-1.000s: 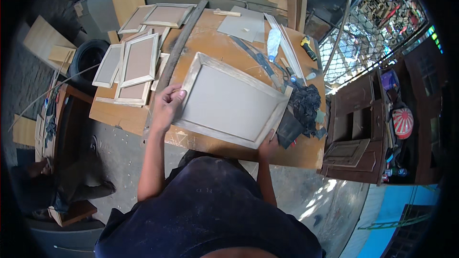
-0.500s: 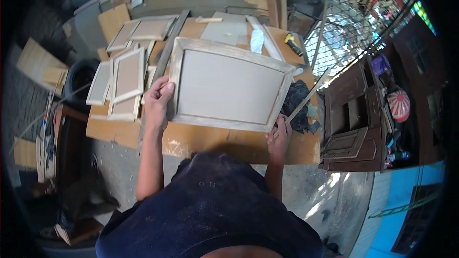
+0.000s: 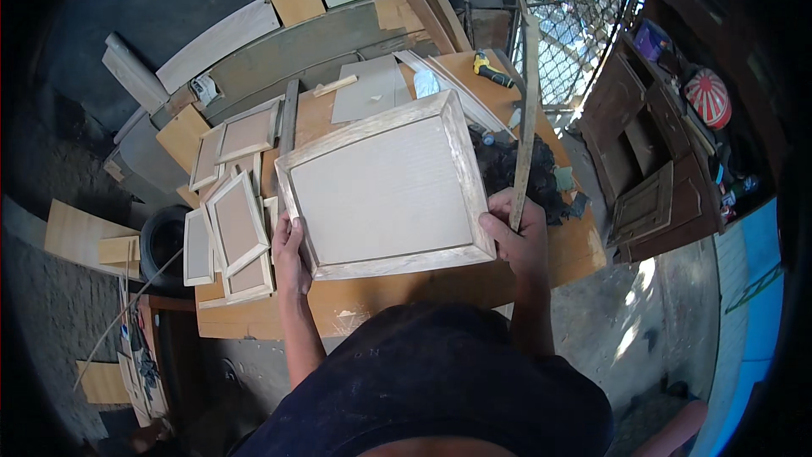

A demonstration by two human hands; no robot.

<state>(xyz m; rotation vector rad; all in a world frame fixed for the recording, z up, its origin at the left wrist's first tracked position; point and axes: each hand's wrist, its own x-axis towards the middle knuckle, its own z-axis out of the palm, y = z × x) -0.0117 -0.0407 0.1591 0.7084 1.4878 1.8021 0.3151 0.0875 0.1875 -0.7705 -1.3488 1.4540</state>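
Observation:
A framed wooden panel [image 3: 381, 199], pale flat board inside a raised light-wood border, is held up over the table in front of me. My left hand [image 3: 292, 258] grips its left edge near the lower corner, thumb on the face. On the opposite side my right hand [image 3: 520, 228] holds the right edge close to the lower corner. The same right hand also has a thin wooden strip [image 3: 526, 118] in it, which points up and away. Several more framed panels [image 3: 237, 220] lie overlapping on the table to the left.
The orange-brown wooden table [image 3: 406, 296] carries a yellow-and-black power tool [image 3: 492, 70], black crumpled cloth [image 3: 499, 165], a grey board [image 3: 365, 89] and loose strips. Right of it stands a dark wooden cabinet [image 3: 634, 161]. A tyre [image 3: 165, 245] and boards are at the left.
The panel has tilted, its right side rising and its left side dropping. My right hand has moved up and right, the strip swinging more upright. My view has turned too.

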